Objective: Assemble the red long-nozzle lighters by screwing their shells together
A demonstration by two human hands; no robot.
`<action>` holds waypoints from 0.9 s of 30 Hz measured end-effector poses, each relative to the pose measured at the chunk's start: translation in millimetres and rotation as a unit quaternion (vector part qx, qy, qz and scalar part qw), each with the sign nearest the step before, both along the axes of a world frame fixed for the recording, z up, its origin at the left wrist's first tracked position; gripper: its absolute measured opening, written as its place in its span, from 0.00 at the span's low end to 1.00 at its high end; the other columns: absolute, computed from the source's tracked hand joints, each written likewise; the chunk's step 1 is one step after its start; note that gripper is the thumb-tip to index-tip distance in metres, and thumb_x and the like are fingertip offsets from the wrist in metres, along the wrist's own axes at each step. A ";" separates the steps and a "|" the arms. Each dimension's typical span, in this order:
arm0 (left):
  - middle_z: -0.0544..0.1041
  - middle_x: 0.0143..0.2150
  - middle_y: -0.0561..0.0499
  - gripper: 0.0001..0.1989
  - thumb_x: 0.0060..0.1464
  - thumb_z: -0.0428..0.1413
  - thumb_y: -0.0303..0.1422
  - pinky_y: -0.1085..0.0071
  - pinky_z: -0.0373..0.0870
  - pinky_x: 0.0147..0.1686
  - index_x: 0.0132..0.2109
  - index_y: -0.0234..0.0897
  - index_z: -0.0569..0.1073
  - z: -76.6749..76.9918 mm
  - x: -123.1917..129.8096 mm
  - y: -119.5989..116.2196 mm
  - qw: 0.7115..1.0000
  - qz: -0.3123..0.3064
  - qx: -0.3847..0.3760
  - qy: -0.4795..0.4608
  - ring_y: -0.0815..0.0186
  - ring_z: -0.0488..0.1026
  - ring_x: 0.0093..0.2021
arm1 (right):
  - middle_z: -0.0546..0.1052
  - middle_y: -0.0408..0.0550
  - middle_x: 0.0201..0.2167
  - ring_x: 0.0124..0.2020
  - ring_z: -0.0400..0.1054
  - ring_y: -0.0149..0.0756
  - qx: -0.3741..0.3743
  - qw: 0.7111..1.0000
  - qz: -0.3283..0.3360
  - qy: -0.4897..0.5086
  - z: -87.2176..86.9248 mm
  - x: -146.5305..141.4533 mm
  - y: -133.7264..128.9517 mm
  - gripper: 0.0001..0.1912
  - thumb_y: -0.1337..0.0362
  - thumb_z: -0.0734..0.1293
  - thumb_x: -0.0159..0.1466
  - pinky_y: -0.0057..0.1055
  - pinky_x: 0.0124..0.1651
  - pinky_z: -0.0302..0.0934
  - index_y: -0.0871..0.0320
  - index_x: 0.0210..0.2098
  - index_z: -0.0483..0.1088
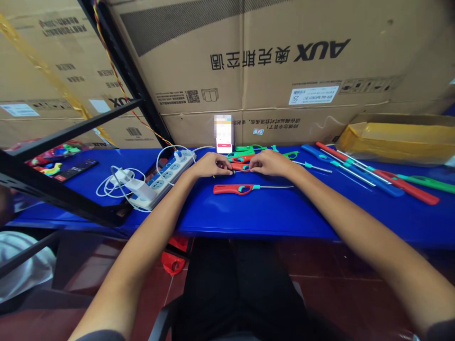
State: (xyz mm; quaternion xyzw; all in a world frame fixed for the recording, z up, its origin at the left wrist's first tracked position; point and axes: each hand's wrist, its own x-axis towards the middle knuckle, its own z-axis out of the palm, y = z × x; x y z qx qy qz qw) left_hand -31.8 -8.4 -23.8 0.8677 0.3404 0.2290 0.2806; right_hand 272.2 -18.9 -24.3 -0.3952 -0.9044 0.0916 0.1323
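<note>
Close together at the middle of the table are my left hand (210,165) and my right hand (270,163), both with bent, closed fingers. A red lighter part (240,166) spans the gap between them, with my right fingertips at its right end. Below it runs a thin rod from my left fingertips; its kind is hidden by the hand. Nearer to me lies a red long-necked lighter (231,189) with a turquoise trigger and metal neck pointing right. Just behind my hands are green lighters (245,151) and an orange-red one, partly covered.
A lit phone (223,135) leans against the large carton (284,90). On the left are a power strip (165,177) with white cables and a black metal frame (71,189). Several red, blue and green lighters (387,184) lie right, before a yellow-taped box (384,142).
</note>
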 end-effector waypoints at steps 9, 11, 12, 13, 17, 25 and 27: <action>0.85 0.36 0.48 0.14 0.53 0.73 0.43 0.70 0.71 0.36 0.43 0.40 0.89 1.5 -0.5 -2.1 1.000 -0.026 -0.003 0.011 0.65 0.80 0.36 | 0.89 0.50 0.42 0.41 0.81 0.43 -0.019 1.000 0.010 0.009 3.9 2.1 -0.3 0.10 0.64 0.73 0.71 0.41 0.45 0.69 0.51 0.48 0.88; 0.86 0.37 0.48 0.14 0.54 0.72 0.44 0.70 0.71 0.36 0.43 0.40 0.89 1.0 -0.5 -1.4 0.999 -0.033 0.006 0.017 0.65 0.79 0.36 | 0.90 0.51 0.43 0.41 0.82 0.43 -0.028 0.999 0.015 0.016 5.4 3.6 -0.2 0.10 0.65 0.74 0.71 0.41 0.46 0.70 0.52 0.49 0.88; 0.85 0.37 0.48 0.14 0.54 0.72 0.43 0.70 0.71 0.36 0.43 0.40 0.89 0.6 -0.5 -1.0 0.999 -0.036 0.010 0.018 0.65 0.79 0.36 | 0.90 0.51 0.44 0.41 0.82 0.43 -0.032 0.999 0.017 0.018 5.8 4.4 0.2 0.10 0.65 0.74 0.71 0.41 0.46 0.70 0.52 0.49 0.88; 0.85 0.37 0.48 0.14 0.54 0.72 0.43 0.70 0.71 0.36 0.43 0.40 0.89 0.2 -0.5 -0.5 0.999 -0.039 0.013 0.018 0.65 0.79 0.36 | 0.90 0.51 0.44 0.41 0.82 0.43 -0.035 0.999 0.020 0.022 6.0 5.3 0.9 0.10 0.65 0.74 0.70 0.41 0.47 0.70 0.53 0.49 0.88; 0.85 0.37 0.48 0.14 0.54 0.72 0.42 0.70 0.71 0.37 0.43 0.39 0.89 -0.3 -0.4 -0.1 0.999 -0.032 0.006 0.021 0.65 0.79 0.36 | 0.90 0.51 0.44 0.42 0.83 0.42 -0.046 0.998 0.033 0.038 5.1 8.3 4.8 0.09 0.65 0.74 0.71 0.39 0.48 0.70 0.55 0.48 0.87; 0.85 0.37 0.48 0.15 0.55 0.71 0.43 0.69 0.69 0.38 0.43 0.37 0.89 2.6 1.1 -4.0 1.000 -0.004 0.006 0.028 0.66 0.77 0.36 | 0.90 0.51 0.43 0.40 0.81 0.43 -0.013 0.999 0.014 0.037 6.1 6.8 5.3 0.09 0.62 0.74 0.73 0.39 0.46 0.67 0.51 0.48 0.89; 0.84 0.36 0.48 0.15 0.55 0.71 0.43 0.69 0.69 0.38 0.42 0.36 0.88 2.9 1.5 -4.9 1.000 0.003 0.004 0.019 0.66 0.76 0.35 | 0.90 0.51 0.44 0.40 0.81 0.43 -0.013 0.999 0.017 0.037 5.6 6.3 4.9 0.10 0.61 0.73 0.73 0.40 0.45 0.68 0.51 0.47 0.89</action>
